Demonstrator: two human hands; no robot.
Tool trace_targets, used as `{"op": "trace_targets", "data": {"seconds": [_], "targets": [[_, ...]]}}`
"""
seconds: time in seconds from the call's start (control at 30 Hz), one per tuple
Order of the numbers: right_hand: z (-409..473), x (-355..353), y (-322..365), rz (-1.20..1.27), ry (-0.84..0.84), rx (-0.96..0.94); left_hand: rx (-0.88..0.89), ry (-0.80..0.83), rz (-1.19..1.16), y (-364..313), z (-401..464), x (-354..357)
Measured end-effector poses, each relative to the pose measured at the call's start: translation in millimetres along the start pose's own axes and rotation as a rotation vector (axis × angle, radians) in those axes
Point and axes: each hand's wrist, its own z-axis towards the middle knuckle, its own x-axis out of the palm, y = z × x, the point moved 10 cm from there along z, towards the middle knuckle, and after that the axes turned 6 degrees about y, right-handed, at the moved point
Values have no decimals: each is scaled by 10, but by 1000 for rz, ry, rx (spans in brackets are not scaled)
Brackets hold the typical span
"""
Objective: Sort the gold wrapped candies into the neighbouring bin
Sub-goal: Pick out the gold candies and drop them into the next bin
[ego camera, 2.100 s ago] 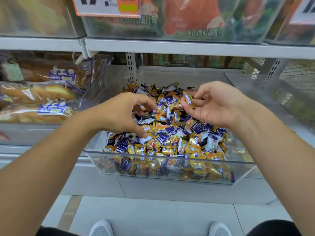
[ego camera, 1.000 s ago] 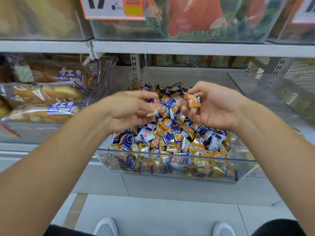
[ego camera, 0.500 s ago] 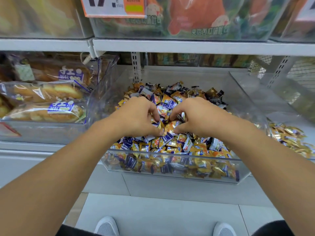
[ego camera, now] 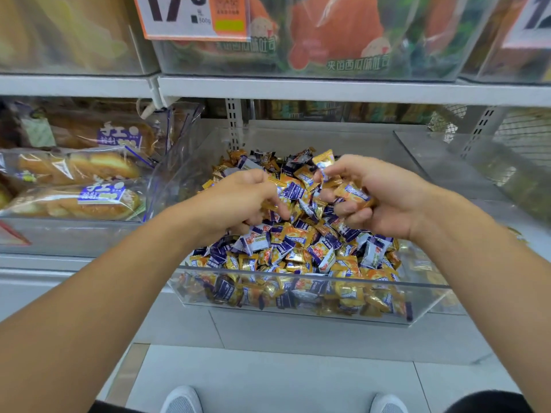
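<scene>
A clear plastic bin (ego camera: 298,305) on the lower shelf holds a heap of gold, orange and purple wrapped candies (ego camera: 298,251). My left hand (ego camera: 235,201) hovers over the heap with its fingers curled round gold wrapped candies. My right hand (ego camera: 375,195) is raised just above the pile. It grips several gold wrapped candies (ego camera: 351,192) between thumb and curled fingers. The neighbouring clear bin (ego camera: 465,174) stands to the right, and most of its inside is hidden behind my right arm.
Bagged bread rolls (ego camera: 74,174) fill the compartment to the left behind a clear divider. A white shelf edge (ego camera: 328,89) runs overhead with a price tag (ego camera: 190,16) and packaged goods above. Grey floor tiles and my shoes (ego camera: 182,400) lie below.
Both hands dipped palm-down into the heap half a second ago. They have since lifted out with candies in their fingers, the right hand turned palm inward.
</scene>
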Motion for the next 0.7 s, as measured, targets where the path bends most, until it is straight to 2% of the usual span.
{"op": "trace_targets", "data": {"seconds": [0.1, 0.13, 0.17, 0.23, 0.3, 0.37, 0.43, 0.57, 0.63, 0.7], "targets": [[-7, 111, -47, 246, 98, 48, -37, 77, -267, 42, 25, 132], [-2, 138, -41, 260, 104, 49, -37, 79, -241, 43, 44, 149], [1, 131, -15, 212, 77, 35, -20, 55, -104, 28, 55, 141], [-12, -1, 110, -123, -97, -67, 80, -25, 401, -73, 82, 132], [-56, -45, 335, -613, -262, -241, 185, -88, 864, -163, 81, 234], [-64, 145, 450, -1030, -249, -400, 210, -138, 1030, -213, 63, 297], [2, 291, 363, -1280, -169, -399, 212, -174, 1032, -252, 82, 286], [139, 344, 150, -1475, -75, -275, 170, -140, 1005, -216, 103, 270], [129, 349, 179, -1518, -126, -283, 136, -85, 880, -166, 108, 228], [83, 360, 261, -1473, -189, -329, 55, -68, 619, -107, 88, 111]]}}
